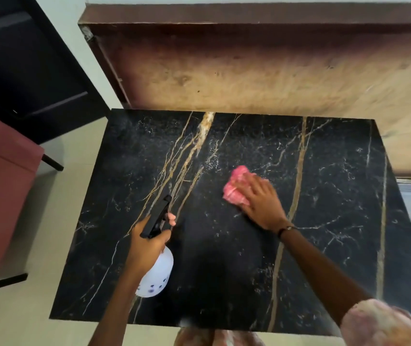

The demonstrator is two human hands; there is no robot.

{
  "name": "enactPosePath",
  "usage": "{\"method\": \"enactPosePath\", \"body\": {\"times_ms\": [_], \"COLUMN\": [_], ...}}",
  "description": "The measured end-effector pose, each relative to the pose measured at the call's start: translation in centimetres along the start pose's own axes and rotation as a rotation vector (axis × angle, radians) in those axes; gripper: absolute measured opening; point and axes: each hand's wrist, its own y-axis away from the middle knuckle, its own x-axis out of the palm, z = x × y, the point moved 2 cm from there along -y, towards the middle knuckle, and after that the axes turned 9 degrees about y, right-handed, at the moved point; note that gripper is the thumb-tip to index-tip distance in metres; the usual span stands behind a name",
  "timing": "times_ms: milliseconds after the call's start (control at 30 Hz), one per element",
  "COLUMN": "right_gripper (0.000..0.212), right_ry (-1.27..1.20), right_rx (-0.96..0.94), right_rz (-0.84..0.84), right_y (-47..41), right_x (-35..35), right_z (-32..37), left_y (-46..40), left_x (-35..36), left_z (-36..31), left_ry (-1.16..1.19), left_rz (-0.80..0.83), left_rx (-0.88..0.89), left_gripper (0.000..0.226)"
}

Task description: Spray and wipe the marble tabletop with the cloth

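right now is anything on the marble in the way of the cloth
Nothing visible. The right hand presses the pink cloth flat on the marble tabletop, and the left hand holds the spray bottle above it.

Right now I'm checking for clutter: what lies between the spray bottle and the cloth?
Only bare marble tabletop lies between the spray bottle and the cloth, as the head view shows.
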Motion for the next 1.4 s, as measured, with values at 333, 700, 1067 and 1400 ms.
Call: {"method": "enactPosePath", "body": {"times_ms": [333,700,1067,1400], "right_gripper": [0.065,0.070,0.059,0.067], "right_ry": [-0.206,-0.028,0.117,0.026], "right_rx": [0.733,-0.227,0.047,-0.252], "right_rz": [-0.104,-0.010,0.128,0.075], "right_y": [18.1,13.9,15.3,4.3], "right_x": [3.7,3.3,2.8,1.9], "right_z": [0.7,18.6,10.7,36.3], "left_y": [6.1,13.1,11.9,7.5], "left_x": [-0.7,-4.0,-13.8,-21.9], "left_z": [2.4,6.3,5.4,4.7], "left_ry": [0.047,0.128,0.162,0.063], "left_rz": [-0.082,-0.139,-0.204,-0.154], "left_rx": [-0.014,-0.069,-0.012,0.094], "left_gripper": [0.027,0.033,0.026,0.030]}}
